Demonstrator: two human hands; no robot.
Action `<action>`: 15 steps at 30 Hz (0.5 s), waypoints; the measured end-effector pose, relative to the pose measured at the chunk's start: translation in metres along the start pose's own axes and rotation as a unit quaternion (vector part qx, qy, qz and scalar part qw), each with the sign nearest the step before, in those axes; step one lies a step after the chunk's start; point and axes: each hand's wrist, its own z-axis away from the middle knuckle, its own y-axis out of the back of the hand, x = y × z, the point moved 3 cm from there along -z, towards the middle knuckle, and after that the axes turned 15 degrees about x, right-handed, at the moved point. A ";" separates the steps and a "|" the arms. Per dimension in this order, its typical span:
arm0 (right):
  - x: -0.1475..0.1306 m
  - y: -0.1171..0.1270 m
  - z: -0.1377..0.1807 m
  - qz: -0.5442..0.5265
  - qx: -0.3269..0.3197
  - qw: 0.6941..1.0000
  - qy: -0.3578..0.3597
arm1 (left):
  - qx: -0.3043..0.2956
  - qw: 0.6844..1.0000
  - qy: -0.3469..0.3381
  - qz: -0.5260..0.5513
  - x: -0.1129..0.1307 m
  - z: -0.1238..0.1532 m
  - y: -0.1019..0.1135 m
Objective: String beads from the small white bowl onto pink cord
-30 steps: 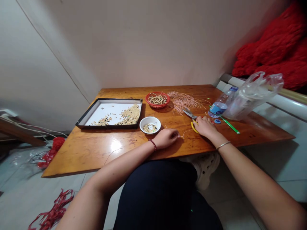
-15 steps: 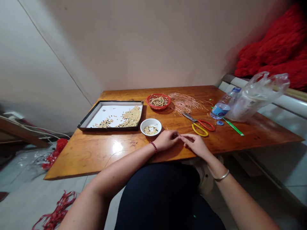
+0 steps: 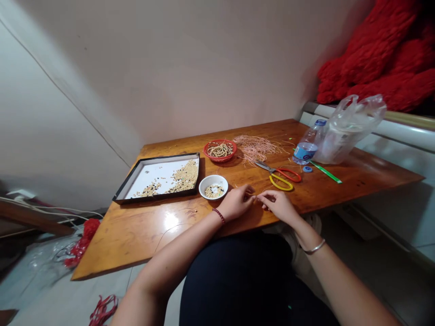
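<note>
My left hand [image 3: 237,202] and my right hand [image 3: 277,204] meet at the near edge of the wooden table [image 3: 142,226], fingertips pinched together on a thin thread that is barely visible between them. A thin strand trails leftward over the table from my left wrist. Just beyond my left hand stands a small white bowl [image 3: 213,187] with a few beads. Scissors [image 3: 280,176] with one red and one yellow handle lie on the table beyond my right hand. A pile of pink thread [image 3: 257,147] lies farther back.
A black-rimmed tray [image 3: 159,177] of tan beads sits at the left. A red basket [image 3: 220,150] holds beaded strings. At the right lie a water bottle [image 3: 306,147], a clear plastic bag [image 3: 346,129], a blue cap [image 3: 307,169] and a green stick [image 3: 325,172]. Red cords lie on the floor.
My right hand left the scissors and came back to meet my left hand at the table edge. The view has tilted and shifted slightly.
</note>
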 end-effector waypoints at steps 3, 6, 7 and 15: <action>0.003 0.001 -0.002 0.007 0.004 1.000 0.018 | 0.006 0.997 -0.072 -0.008 0.023 -0.001 0.016; 0.006 0.001 -0.002 0.019 0.008 1.000 0.022 | 0.035 0.991 -0.125 -0.026 0.053 0.004 0.052; 0.006 0.001 -0.002 0.020 0.009 1.000 0.018 | 0.044 0.990 -0.130 -0.040 0.061 0.008 0.067; 0.002 0.005 0.002 0.019 0.014 1.000 0.008 | 0.096 0.938 0.018 -0.332 0.022 0.099 0.187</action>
